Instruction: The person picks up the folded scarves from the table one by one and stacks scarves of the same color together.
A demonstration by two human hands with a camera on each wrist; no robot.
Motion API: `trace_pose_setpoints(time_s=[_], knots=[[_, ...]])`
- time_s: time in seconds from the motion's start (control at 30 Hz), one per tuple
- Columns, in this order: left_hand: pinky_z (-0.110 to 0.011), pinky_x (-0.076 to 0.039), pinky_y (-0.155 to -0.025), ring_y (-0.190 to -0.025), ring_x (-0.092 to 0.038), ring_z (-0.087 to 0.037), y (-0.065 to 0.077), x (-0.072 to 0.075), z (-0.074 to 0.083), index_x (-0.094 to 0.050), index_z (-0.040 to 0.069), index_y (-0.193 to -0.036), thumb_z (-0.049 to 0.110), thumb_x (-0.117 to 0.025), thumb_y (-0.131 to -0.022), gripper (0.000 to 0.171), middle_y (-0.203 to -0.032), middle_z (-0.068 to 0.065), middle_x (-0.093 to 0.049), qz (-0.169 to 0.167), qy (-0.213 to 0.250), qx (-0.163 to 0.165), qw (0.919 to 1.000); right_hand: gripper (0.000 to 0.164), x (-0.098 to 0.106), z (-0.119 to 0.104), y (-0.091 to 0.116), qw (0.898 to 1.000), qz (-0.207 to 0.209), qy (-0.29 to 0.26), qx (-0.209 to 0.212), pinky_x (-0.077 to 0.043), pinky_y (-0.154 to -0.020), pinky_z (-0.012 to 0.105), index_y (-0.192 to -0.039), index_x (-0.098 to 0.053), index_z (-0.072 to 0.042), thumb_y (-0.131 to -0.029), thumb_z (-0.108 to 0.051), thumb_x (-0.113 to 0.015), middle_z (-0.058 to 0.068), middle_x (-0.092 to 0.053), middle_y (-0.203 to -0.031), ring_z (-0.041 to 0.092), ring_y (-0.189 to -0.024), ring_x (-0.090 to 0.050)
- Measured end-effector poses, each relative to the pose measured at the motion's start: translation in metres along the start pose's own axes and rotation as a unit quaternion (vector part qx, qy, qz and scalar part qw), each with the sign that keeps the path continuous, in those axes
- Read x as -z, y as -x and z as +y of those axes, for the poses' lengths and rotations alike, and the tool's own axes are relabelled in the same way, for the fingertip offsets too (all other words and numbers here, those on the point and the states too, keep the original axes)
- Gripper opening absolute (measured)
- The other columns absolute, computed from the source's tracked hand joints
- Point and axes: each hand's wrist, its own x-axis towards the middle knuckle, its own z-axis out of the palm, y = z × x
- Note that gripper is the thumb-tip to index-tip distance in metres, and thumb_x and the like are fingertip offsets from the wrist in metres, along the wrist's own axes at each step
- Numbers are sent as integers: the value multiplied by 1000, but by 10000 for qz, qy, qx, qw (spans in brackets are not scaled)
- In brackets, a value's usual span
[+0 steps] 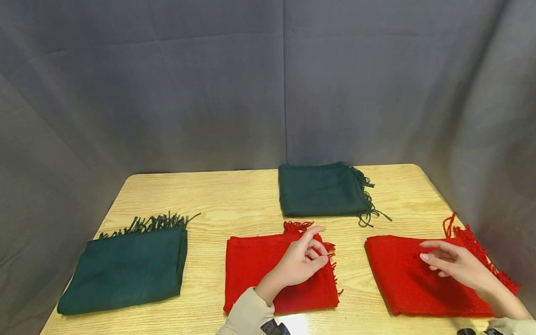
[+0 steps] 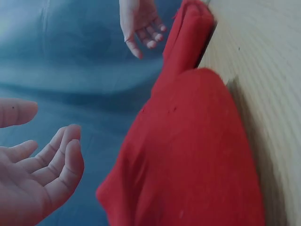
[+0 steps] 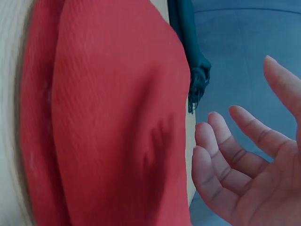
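Note:
Two folded red fringed scarves lie near the front of the table. Over the middle red scarf point(image 1: 255, 274) hovers my left hand point(image 1: 299, 260), its fingers loosely bent and holding nothing. My right hand point(image 1: 458, 265) hangs above the right-hand red scarf point(image 1: 402, 274), also with relaxed fingers and nothing in them. In the right wrist view the hand point(image 3: 249, 174) casts a shadow on the red cloth point(image 3: 108, 94). From the left wrist, both hands show apart from the red fabric point(image 2: 188, 141).
A folded dark green scarf point(image 1: 130, 274) lies at the left, fringe pointing to the back. Another dark green scarf point(image 1: 320, 190) sits at the table's back edge, fringe to the right. Grey curtains point(image 1: 201, 93) surround the wooden table point(image 1: 201, 195).

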Motion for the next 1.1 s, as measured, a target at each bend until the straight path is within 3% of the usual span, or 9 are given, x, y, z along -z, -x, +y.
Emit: trace_pose_setpoints(time_s=[0.13,0.37,0.6,0.63,0.73,0.83,0.87,0.97,1.1], knots=[[-18,-48,-61,-68,-59,-6,-8,-14,-12,-35,15,-134,-1,-59,-84,57,-94,-9,-61,-74,71,35,9999,40,7,3,2,9992,73,187,-349,-51,-60,29,-116,-49,9,-90,-20,-57,1,-64,-89,14,-71,-58],[-17,-48,-64,-74,-60,-2,-16,-32,-11,-31,16,-137,4,-58,-86,59,-102,-7,-59,-314,46,48,9995,45,21,14,7,9945,259,545,-861,-49,-60,28,-113,-51,7,-88,-29,-59,0,-63,-90,12,-70,-54],[-19,-48,-62,-77,-62,-3,-20,-55,-16,-30,23,-139,8,-61,-84,65,-112,-8,-58,-356,229,723,9965,51,37,48,11,9914,510,502,-1097,-50,-58,29,-117,-50,5,-86,-34,-61,-1,-63,-89,8,-69,-55],[-19,-48,-61,-77,-62,-4,-21,-58,-17,-30,24,-139,7,-62,-84,65,-113,-9,-57,-325,276,820,9957,44,40,54,11,9912,586,503,-1072,-50,-57,29,-116,-55,-4,-86,-34,-62,-5,-63,-88,7,-69,-55],[-20,-48,-58,-77,-61,-5,-21,-65,-19,-31,26,-138,7,-63,-83,67,-115,-9,-56,-177,380,1034,9938,35,45,64,13,9893,772,536,-1113,-50,-55,31,-110,-58,-15,-83,-37,-64,-10,-62,-87,3,-69,-57],[-21,-48,-55,-75,-61,-5,-23,-71,-20,-34,28,-137,5,-63,-82,66,-115,-9,-56,-57,420,1143,9925,42,48,67,13,9843,873,796,-1312,-50,-55,31,-113,-56,-15,-82,-41,-65,-3,-61,-86,5,-69,-56],[-21,-48,-55,-74,-61,-5,-23,-73,-20,-34,28,-137,5,-63,-81,66,-115,-9,-56,-20,413,1154,9925,52,49,67,13,9828,873,852,-1386,-49,-55,31,-118,-53,-5,-82,-42,-64,4,-61,-88,7,-69,-56],[-21,-47,-54,-74,-61,-5,-25,-78,-20,-36,28,-136,5,-64,-81,66,-116,-10,-53,47,455,1234,9913,67,53,77,11,9767,927,1080,-1609,-49,-55,30,-123,-44,7,-82,-43,-63,20,-58,-94,12,-70,-55],[-21,-47,-55,-75,-60,-5,-27,-86,-18,-35,27,-136,6,-66,-79,68,-123,-11,-49,59,383,1441,9888,68,57,100,8,9677,1169,1266,-1840,-47,-56,33,-125,-39,10,-82,-34,-66,32,-46,-107,26,-77,-54]])
